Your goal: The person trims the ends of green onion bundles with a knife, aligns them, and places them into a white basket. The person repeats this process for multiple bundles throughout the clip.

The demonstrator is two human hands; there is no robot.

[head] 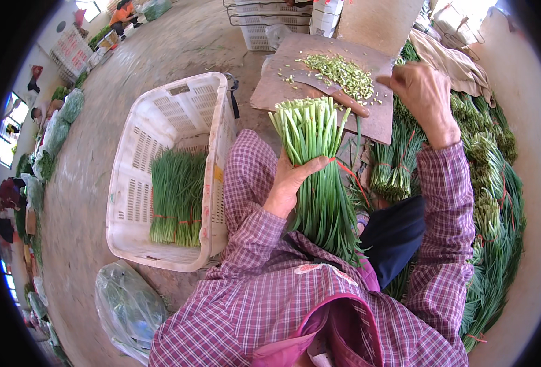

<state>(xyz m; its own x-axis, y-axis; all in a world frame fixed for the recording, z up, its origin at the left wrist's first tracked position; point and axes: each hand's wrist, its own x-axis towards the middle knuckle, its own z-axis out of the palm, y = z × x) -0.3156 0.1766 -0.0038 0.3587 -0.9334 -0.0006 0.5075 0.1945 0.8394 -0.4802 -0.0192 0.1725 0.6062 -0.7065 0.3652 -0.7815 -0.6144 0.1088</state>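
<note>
My left hand (292, 181) grips a bundle of garlic chives (318, 183) around its middle, pale cut stems up and green leaves hanging over my lap. A red tie (354, 176) circles the bundle near my thumb, with a loose end trailing to the right. My right hand (419, 94) is raised over the right edge of a wooden board (284, 59), its fingers curled; whether it holds anything is unclear. On the board lie a knife with a wooden handle (350, 103) and a heap of chopped stem ends (343, 75).
A white plastic crate (135, 110) with tied chive bundles (176, 197) stands at left. A clear plastic bag (130, 307) lies below it. More bundles (490, 192) are piled along the right wall, partly under a brown cloth (456, 59). Stacked crates (270, 27) stand behind the board. People are at the far left.
</note>
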